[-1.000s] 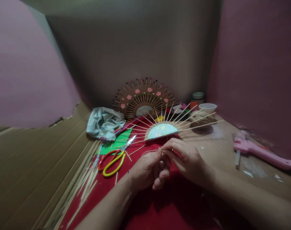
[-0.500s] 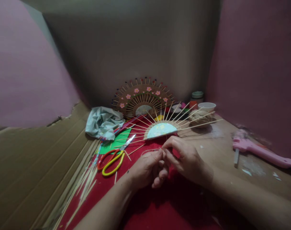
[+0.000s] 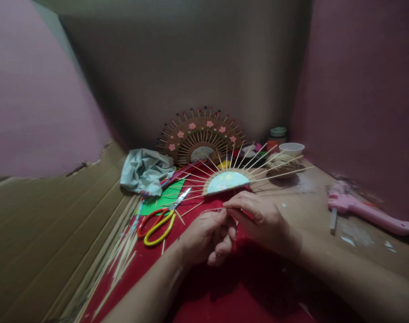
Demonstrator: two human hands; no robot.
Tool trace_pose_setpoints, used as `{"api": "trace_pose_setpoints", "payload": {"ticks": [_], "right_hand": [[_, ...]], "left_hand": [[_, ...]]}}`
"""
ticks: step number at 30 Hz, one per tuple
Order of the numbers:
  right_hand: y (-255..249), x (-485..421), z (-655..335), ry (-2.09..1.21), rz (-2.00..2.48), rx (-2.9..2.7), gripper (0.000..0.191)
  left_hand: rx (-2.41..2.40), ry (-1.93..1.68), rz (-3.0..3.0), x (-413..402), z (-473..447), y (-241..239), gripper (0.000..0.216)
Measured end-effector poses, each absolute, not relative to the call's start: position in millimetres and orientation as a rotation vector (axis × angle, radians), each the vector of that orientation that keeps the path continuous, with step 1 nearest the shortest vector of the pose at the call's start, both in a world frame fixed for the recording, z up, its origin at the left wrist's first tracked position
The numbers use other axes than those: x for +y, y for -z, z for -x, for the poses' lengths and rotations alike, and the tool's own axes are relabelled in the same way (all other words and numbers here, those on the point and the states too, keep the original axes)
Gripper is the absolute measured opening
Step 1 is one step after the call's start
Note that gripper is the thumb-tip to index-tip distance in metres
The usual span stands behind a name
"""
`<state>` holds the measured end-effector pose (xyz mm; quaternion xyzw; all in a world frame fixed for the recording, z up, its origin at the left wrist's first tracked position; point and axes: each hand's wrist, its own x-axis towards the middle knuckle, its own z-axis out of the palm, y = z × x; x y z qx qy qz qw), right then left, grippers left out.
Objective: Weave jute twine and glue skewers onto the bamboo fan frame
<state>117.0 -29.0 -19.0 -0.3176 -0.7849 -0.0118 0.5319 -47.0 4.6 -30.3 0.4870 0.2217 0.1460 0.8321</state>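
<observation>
My left hand (image 3: 211, 235) is closed in a pinch on a thin pale string (image 3: 209, 210), which loops out past the fingertips. My right hand (image 3: 256, 213) meets it, its thumb and fingers pressed together at the same spot; the string's end there is too small to make out. Just beyond the hands lies a half-round piece (image 3: 228, 181) with a pale blue flowered centre, a brown rim and thin sticks fanning outward. Left of my hands, scissors (image 3: 160, 222) with one orange and one yellow handle lie with blades slightly apart.
A finished-looking flowered stick fan (image 3: 199, 134) stands at the back. A crumpled cloth (image 3: 145, 170) and green sheet (image 3: 164, 197) lie left, above loose sticks (image 3: 122, 255). To the right are a twine ball (image 3: 283, 161), a white cup (image 3: 292, 148) and a pink glue gun (image 3: 369, 211).
My right hand has shifted slightly left, its fingers flatter over the left fingertips. My left fingers have curled a little lower. The objects on the table keep their places.
</observation>
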Motion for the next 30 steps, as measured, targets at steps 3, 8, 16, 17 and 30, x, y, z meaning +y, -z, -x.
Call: {"api": "trace_pose_setpoints", "payload": {"ticks": [3,8,16,17,30], "right_hand": [[20,-28,-119,0.118,0.720,-1.911,0.015],[19,-26,-124,0.237,0.678,-2.051,0.017],[22,-29,-117,0.149,0.794,-1.904,0.012],[22,-28,-118,0.125,0.824,-1.861,0.011],[8,-23,-122,-1.119,0.946,-1.463,0.016]], "left_hand": [[0.463,-0.241,-1.021,6,50,30,0.049],[0.419,-0.166,-0.959,5,53,27,0.048],[0.423,-0.183,-0.933,0,47,26,0.049],[0.448,-0.210,-0.978,-1,46,26,0.050],[0.804,-0.637,-1.642,-8,40,11,0.036]]}}
